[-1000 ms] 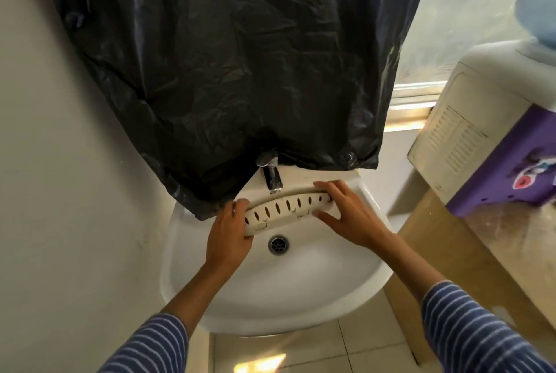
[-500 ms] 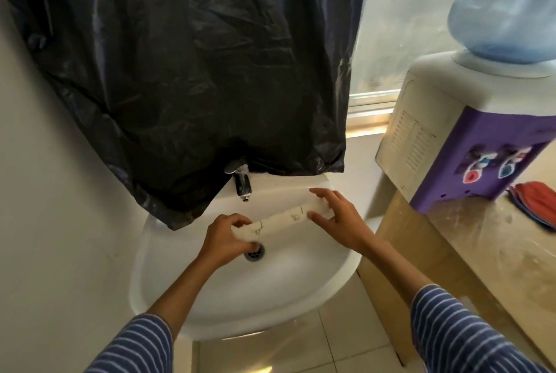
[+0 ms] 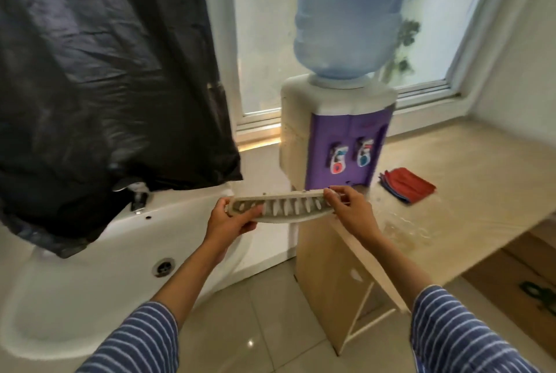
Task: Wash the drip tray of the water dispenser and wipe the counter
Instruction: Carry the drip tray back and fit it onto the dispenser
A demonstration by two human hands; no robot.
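I hold the cream slotted drip tray in the air between the sink and the counter. My left hand grips its left end, and my right hand pinches its right end. The tray hangs just in front of the purple and white water dispenser, which stands on the beige counter with a blue bottle on top. Wet patches glisten on the counter near my right hand.
The white sink with its tap and drain lies at the lower left under a hanging black plastic sheet. A folded red and blue cloth sits on the counter right of the dispenser. Tiled floor lies below.
Both hands lifted the drip tray out of the sink and carried it right, up to the front of the dispenser. My view swung right toward the counter.
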